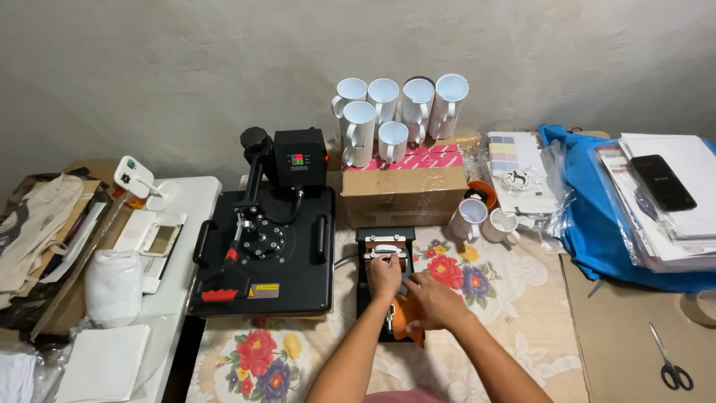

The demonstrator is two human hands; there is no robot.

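- Left hand (383, 275): fingers closed on the top of the mug press (385, 277), at the middle of the table (514, 298) with the floral cloth.
- Right hand (431, 302): curled, gripping the orange wrap (406, 319) at the press's near end.
- Judged step: seating or clamping the wrap; the next move calls for a steady two-handed hold.
- Heat press (262, 250) sits just left; 2 white mugs (483, 221) stand near on the right, before the cardboard box (406, 186).
- Open room: the near edge; scissors (670, 358) lie well apart at the right corner.

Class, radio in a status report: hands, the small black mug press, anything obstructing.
Left hand on small black mug press. Right hand on orange pad. Nothing obstructing.
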